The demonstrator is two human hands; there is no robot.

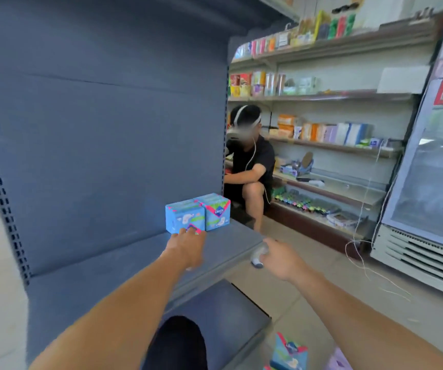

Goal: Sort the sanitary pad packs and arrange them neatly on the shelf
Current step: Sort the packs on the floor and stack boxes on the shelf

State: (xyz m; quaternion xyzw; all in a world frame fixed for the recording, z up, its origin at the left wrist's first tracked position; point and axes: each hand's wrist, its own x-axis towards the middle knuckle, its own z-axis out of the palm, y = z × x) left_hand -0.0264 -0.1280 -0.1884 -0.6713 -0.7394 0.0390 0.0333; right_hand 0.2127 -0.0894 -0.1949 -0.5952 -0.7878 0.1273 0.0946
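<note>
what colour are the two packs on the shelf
Light blue with pink trim, seen in the head view: packs on the shelf.

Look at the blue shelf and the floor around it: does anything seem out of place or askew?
Yes. Two blue pad packs stand together at the right end of the grey-blue shelf, left hand touching the nearer one. Another blue pad pack sits low beside the shelf, tilted and unshelved. A thin white cord trails loose across the floor.

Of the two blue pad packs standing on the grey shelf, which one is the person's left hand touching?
The left pack, nearer the camera: the left hand has its fingertips on its lower front edge. The right pack beside it, by the shelf's end, is untouched.
</note>
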